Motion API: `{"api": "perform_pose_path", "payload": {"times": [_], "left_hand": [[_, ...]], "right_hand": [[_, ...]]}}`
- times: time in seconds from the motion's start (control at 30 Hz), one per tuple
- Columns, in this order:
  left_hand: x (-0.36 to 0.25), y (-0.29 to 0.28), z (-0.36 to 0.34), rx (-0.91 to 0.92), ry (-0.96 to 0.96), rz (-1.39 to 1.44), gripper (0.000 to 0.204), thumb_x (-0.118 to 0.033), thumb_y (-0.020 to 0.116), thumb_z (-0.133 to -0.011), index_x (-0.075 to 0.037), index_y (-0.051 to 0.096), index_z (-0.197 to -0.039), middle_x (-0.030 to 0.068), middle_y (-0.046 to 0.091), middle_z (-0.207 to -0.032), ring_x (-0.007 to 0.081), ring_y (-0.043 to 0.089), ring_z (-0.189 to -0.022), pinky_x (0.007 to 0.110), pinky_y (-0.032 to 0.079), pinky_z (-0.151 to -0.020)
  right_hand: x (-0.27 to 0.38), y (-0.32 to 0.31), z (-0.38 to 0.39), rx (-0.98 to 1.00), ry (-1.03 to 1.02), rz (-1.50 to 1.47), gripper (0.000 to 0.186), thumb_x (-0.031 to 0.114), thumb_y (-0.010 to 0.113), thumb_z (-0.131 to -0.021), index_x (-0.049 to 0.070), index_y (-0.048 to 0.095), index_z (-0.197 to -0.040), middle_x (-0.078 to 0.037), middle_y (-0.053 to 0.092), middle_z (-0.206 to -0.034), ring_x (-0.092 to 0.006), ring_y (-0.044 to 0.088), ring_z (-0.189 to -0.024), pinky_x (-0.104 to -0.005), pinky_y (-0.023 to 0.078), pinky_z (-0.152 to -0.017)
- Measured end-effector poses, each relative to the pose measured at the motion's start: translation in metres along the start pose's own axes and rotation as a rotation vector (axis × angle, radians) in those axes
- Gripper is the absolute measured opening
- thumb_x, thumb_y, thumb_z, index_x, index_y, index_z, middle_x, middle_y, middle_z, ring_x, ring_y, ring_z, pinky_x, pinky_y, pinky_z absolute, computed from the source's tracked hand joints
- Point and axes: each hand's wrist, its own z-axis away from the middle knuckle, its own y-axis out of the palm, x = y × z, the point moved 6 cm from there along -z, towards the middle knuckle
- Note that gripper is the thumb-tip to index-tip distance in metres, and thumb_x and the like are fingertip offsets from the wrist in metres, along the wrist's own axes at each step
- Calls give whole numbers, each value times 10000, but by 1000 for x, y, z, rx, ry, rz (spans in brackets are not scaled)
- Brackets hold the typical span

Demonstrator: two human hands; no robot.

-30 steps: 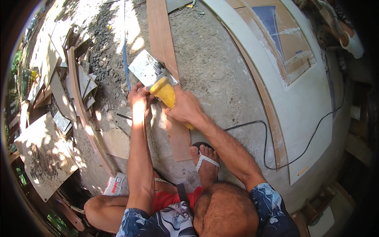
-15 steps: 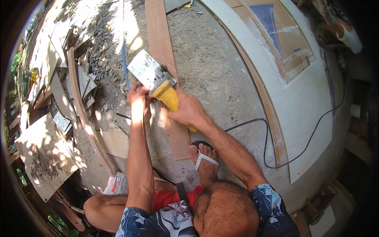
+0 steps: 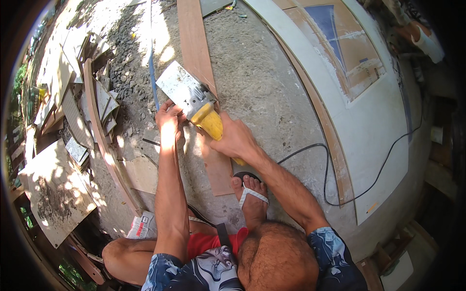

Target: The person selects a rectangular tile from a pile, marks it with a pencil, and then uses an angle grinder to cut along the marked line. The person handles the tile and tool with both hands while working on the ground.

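Note:
A yellow circular saw (image 3: 209, 123) with a grey metal housing and a flat, scuffed base plate (image 3: 175, 83) lies tilted across a long brown plank (image 3: 195, 36). My right hand (image 3: 234, 138) is closed round its yellow rear body. At the near left edge of the base plate is my left hand (image 3: 168, 118), its fingers curled against that edge and partly hidden under it. No blade shows from here. The plank runs away from me over rough concrete, its near end beside my sandalled foot (image 3: 253, 199).
A black cord (image 3: 326, 169) loops across a large white panel (image 3: 374, 145) at the right. Broken boards (image 3: 104, 104) and a long wooden strip (image 3: 99, 126) lie at the left near gravel (image 3: 127, 63). A blue hose (image 3: 152, 72) runs beside the plank. Another person's arm (image 3: 407, 34) shows far right.
My right hand and the saw's yellow body have shifted slightly right and toward me. The base plate and my left hand stay almost where they were.

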Motion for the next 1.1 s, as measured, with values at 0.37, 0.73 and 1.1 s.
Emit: {"api": "perform_pose_path", "payload": {"times": [0.37, 0.73, 1.1], "left_hand": [[-10, 10, 11, -8, -20, 59, 361, 28, 754, -912, 89, 647, -1252, 115, 755, -917, 167, 731, -673, 256, 624, -541], [-3, 11, 4, 26, -20, 76, 355, 23, 743, -927, 80, 639, -1262, 126, 768, -962, 193, 755, -720, 274, 644, -567], [-19, -6, 38, 199, 17, 438, 474, -37, 674, -1047, -127, 495, -1478, 98, 690, -1344, 276, 723, -1175, 427, 664, -911]], "right_hand": [[-4, -4, 12, 7, 20, 16, 602, 246, 784, -738, -42, 559, -1216, -356, 737, -962, -559, 717, -947, -600, 574, -863], [-12, -8, 24, 0, 38, 6, 586, 237, 785, -739, -34, 550, -1203, -348, 734, -961, -559, 711, -951, -600, 567, -861], [-48, -43, 78, -128, 113, -139, 573, 216, 801, -749, 10, 585, -1238, -286, 748, -983, -489, 743, -969, -525, 582, -827]]}}
